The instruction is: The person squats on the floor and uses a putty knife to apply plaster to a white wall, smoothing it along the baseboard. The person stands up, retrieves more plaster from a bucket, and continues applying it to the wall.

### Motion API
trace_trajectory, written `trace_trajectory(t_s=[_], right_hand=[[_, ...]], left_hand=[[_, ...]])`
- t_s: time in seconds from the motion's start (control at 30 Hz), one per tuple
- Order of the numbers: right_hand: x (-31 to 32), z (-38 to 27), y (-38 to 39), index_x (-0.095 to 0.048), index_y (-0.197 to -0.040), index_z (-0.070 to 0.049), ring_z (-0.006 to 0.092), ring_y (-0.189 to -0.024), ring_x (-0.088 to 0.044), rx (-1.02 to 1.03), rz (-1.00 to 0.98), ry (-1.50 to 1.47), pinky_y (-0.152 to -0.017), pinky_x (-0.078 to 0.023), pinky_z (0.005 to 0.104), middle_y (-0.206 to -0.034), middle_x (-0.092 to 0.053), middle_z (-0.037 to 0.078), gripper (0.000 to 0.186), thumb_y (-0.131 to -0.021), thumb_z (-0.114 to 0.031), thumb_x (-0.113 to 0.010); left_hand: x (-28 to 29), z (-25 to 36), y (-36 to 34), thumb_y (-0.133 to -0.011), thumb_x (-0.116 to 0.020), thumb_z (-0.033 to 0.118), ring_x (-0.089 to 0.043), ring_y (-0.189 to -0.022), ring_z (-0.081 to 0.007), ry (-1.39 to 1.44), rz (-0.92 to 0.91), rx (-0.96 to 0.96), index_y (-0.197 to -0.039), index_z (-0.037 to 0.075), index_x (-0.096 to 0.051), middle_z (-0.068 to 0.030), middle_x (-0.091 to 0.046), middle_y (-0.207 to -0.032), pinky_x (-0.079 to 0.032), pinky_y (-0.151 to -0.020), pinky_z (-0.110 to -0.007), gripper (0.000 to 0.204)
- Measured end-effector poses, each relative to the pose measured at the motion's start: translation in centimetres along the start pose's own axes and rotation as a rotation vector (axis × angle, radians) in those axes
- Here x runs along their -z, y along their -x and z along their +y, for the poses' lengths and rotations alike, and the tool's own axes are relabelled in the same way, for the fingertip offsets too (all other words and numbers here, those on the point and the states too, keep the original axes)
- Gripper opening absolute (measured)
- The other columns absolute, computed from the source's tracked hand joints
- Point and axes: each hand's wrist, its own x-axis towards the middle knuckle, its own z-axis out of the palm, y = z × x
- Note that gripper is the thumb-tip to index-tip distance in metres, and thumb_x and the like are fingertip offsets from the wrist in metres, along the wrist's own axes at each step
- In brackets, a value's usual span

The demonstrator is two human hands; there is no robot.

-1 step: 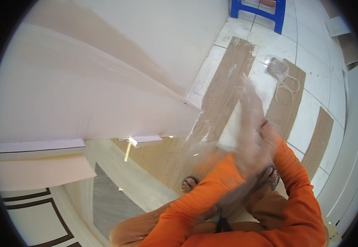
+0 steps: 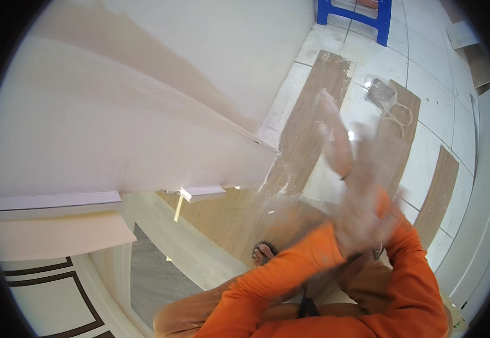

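Both forearms, in orange sleeves, cross in front of me. My right hand (image 2: 336, 134) reaches forward over the floor, blurred, its fingers stretched out and nothing seen in it. A thin dark band circles that wrist. My left hand (image 2: 367, 221) lies across the right forearm at the sleeve cuff. It is smeared by motion, so its fingers are unclear, and I cannot tell whether it presses on the sleeve or passes just above it. Beneath the right hand are a wood-look plank (image 2: 308, 121) and white floor tiles (image 2: 326, 181).
Beyond my hands lies a flat greyish square thing with a looped pale strap (image 2: 388, 101), partly on another plank (image 2: 405, 121). A blue plastic stool (image 2: 354, 21) stands at the far end. A large pale panel (image 2: 115, 118) fills the left. My sandalled foot (image 2: 263, 252) is below.
My left hand has slid right and slightly down along the right forearm, toward the elbow. The right hand has shifted a little to the left and up.
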Motion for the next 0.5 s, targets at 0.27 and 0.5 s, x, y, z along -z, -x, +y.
trace_trajectory(t_s=[0.27, 0.5], right_hand=[[-13.4, -14.9, -0.4, -0.017, -0.155, 0.004, 0.0454, -0.151, -0.007, 0.276, 0.031, -0.288, -0.122, -0.004, 0.0537, -0.162, -0.012, 0.028, 0.086, -0.087, -0.021, -0.063], [-18.6, -5.7, 5.5, -0.005, -0.156, 0.006, 0.0446, -0.151, 0.001, -0.152, 0.065, -0.354, -0.122, 0.0, 0.052, -0.163, 0.0, 0.03, 0.077, -0.098, -0.024, -0.045]], left_hand=[[3.5, 6.5, -1.6, -0.085, -0.067, 0.011, -0.044, -0.135, -0.0458, -0.258, -0.367, -0.447, -0.135, 0.0, -0.053, -0.0301, -0.042, -0.148, -0.038, -0.111, -0.052, 0.054], [15.5, 11.8, 4.2, -0.092, -0.063, 0.008, -0.052, -0.13, -0.0359, -0.414, -0.845, 0.206, -0.144, 0.0, -0.047, -0.02, -0.043, -0.151, -0.047, -0.104, -0.042, 0.054]])
